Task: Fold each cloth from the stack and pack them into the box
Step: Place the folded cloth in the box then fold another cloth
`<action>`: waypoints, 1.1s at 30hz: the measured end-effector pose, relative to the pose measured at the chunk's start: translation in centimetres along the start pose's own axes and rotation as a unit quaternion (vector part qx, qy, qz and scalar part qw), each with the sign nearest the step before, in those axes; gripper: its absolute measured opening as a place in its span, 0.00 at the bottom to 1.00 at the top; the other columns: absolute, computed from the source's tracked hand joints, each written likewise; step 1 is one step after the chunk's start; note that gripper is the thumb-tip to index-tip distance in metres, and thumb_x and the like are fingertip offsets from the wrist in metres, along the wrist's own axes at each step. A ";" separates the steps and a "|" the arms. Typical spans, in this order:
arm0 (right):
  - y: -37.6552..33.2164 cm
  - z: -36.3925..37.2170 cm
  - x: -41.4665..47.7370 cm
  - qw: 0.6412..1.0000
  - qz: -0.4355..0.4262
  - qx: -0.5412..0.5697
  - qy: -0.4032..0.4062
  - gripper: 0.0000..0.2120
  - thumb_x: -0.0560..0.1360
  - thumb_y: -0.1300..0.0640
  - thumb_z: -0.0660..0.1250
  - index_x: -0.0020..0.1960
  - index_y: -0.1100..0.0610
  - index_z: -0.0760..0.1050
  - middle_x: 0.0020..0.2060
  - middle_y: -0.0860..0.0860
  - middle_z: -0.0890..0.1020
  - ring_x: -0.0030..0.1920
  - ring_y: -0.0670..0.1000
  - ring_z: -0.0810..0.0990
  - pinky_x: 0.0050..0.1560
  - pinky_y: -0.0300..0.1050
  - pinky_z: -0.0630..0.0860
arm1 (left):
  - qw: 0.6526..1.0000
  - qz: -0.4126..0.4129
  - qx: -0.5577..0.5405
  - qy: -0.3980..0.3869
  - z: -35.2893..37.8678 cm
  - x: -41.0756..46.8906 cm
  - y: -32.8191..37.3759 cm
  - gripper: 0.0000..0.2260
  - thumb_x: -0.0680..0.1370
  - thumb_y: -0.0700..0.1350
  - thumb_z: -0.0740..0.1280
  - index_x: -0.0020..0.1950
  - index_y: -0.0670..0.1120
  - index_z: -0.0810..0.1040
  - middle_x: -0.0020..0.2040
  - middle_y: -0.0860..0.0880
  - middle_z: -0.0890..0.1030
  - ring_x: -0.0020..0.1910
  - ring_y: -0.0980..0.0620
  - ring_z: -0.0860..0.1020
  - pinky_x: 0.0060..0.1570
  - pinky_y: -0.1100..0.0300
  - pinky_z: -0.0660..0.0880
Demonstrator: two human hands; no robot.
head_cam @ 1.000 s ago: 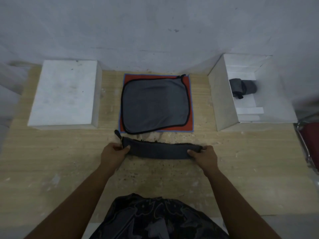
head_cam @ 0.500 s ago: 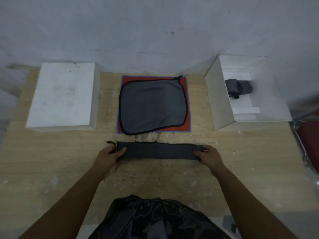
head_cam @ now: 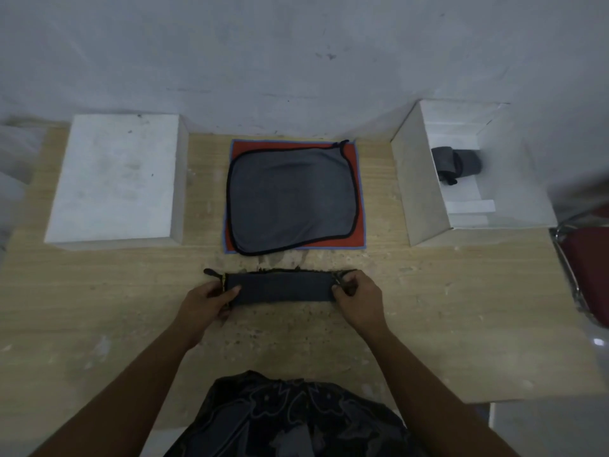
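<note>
While the folded cloth (head_cam: 283, 288) lies as a long, narrow dark grey band on the wooden table (head_cam: 99, 308), running left to right just in front of the person, each of its short ends is held by a hand. The left hand (head_cam: 206, 300) grips the left end, with the thumb laid over the top of the fabric and the fingers curled below it; a small dark hanging loop (head_cam: 211, 272) sticks out past that end onto the table. The right hand (head_cam: 357, 296) grips the right end, its fingers bent round the bunched edge. Just beyond the band, apart from it, sits the stack: a grey cloth with black trim (head_cam: 291, 196) spread flat on top of an orange cloth (head_cam: 354, 240) with a pale blue edge, whose corners and right side show around it. To the right of the stack stands the open white box (head_cam: 418, 179), near the back edge of the table; a rolled grey cloth (head_cam: 456, 163) rests inside it, toward the far end, on the white floor of the box. To the left of the stack stands a second white box (head_cam: 115, 179) with its top closed. A scuffed white wall (head_cam: 296, 61) rises behind the table, part of a red chair (head_cam: 590, 258) with a metal frame shows at the right edge, and a dark patterned garment (head_cam: 290, 420) fills the bottom of the view between the forearms.
</note>
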State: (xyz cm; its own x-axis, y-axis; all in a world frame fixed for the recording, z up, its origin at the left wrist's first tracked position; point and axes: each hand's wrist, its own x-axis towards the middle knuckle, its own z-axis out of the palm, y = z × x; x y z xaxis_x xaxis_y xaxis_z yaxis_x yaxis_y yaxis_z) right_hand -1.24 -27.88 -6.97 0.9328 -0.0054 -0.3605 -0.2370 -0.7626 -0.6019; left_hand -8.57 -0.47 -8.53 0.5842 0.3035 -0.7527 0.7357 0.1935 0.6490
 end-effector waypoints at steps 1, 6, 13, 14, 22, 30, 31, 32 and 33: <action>0.0 0.4 -0.1 1.000 -0.001 -0.008 0.001 0.05 0.73 0.54 0.69 0.46 0.55 0.75 0.42 0.51 0.80 0.42 0.50 0.77 0.41 0.35 0.70 | 1.000 0.001 0.000 -0.004 -0.1 0.1 -0.1 0.08 0.74 0.44 0.71 0.50 0.41 0.80 0.50 0.41 0.82 0.47 0.45 0.80 0.47 0.52 0.78; 0.2 0.7 -0.4 0.995 0.047 -0.064 0.062 0.09 0.74 0.53 0.67 0.53 0.53 0.76 0.52 0.54 0.78 0.53 0.57 0.78 0.56 0.52 0.71 | 1.000 0.003 0.004 -0.020 -0.5 0.3 -0.4 0.09 0.74 0.45 0.72 0.51 0.41 0.81 0.54 0.38 0.82 0.53 0.40 0.80 0.55 0.47 0.78; 0.1 1.2 -0.1 0.991 0.130 -0.009 0.031 0.27 0.69 0.49 0.73 0.62 0.58 0.69 0.56 0.55 0.79 0.56 0.58 0.78 0.56 0.53 0.75 | 0.999 -0.001 -0.009 -0.044 -0.8 0.2 -0.3 0.09 0.74 0.45 0.72 0.52 0.45 0.81 0.53 0.43 0.83 0.51 0.43 0.81 0.53 0.49 0.78; -0.2 1.3 0.0 0.992 0.120 0.007 0.031 0.24 0.69 0.52 0.73 0.61 0.59 0.70 0.55 0.57 0.80 0.54 0.58 0.79 0.51 0.49 0.77 | 0.999 -0.001 -0.012 -0.046 -0.9 0.2 -0.3 0.10 0.74 0.45 0.72 0.53 0.44 0.81 0.53 0.42 0.83 0.49 0.44 0.81 0.50 0.50 0.78; -3.1 3.7 -0.4 0.999 0.020 -0.041 0.026 0.14 0.70 0.54 0.70 0.51 0.58 0.71 0.47 0.55 0.77 0.45 0.55 0.77 0.39 0.48 0.75 | 0.997 -0.005 -0.031 -0.073 -1.5 0.3 -0.3 0.10 0.74 0.42 0.71 0.54 0.43 0.82 0.52 0.44 0.83 0.47 0.47 0.80 0.47 0.54 0.78; -4.1 5.1 -1.4 0.999 -0.015 -0.018 0.026 0.11 0.74 0.59 0.67 0.55 0.61 0.71 0.52 0.57 0.74 0.47 0.53 0.75 0.49 0.49 0.77 | 0.996 -0.005 -0.030 -0.083 -1.9 0.5 -0.3 0.06 0.74 0.42 0.71 0.50 0.45 0.82 0.52 0.43 0.82 0.49 0.46 0.79 0.52 0.49 0.77; -4.1 5.1 -1.5 0.999 -0.007 -0.028 0.035 0.14 0.73 0.58 0.68 0.56 0.61 0.70 0.54 0.58 0.73 0.48 0.54 0.74 0.50 0.50 0.76 | 0.996 -0.005 -0.031 -0.084 -1.9 0.5 -0.3 0.06 0.74 0.42 0.71 0.50 0.45 0.82 0.52 0.44 0.83 0.50 0.46 0.80 0.54 0.48 0.77; -4.0 5.1 -1.6 0.998 0.006 -0.046 0.036 0.18 0.73 0.56 0.69 0.58 0.61 0.69 0.55 0.58 0.72 0.51 0.56 0.73 0.50 0.50 0.76 | 0.996 -0.006 -0.032 -0.086 -2.0 0.4 -0.3 0.07 0.74 0.42 0.71 0.51 0.45 0.82 0.52 0.45 0.83 0.51 0.46 0.80 0.55 0.48 0.77; -4.0 5.2 -1.6 0.997 0.024 -0.063 0.029 0.20 0.73 0.53 0.68 0.61 0.61 0.68 0.56 0.59 0.72 0.54 0.58 0.73 0.51 0.51 0.75 | 0.995 -0.006 -0.033 -0.090 -2.0 0.4 -0.3 0.08 0.74 0.41 0.71 0.53 0.45 0.82 0.53 0.46 0.83 0.52 0.47 0.81 0.56 0.48 0.78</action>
State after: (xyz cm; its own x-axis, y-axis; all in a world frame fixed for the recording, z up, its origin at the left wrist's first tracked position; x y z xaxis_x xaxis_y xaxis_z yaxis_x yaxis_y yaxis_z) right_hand -3.17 -21.51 -7.71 0.9364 -0.0779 -0.3423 -0.2487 -0.8355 -0.4900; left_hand -9.21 1.43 -8.78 0.6323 0.1300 -0.7638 0.7222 0.2579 0.6418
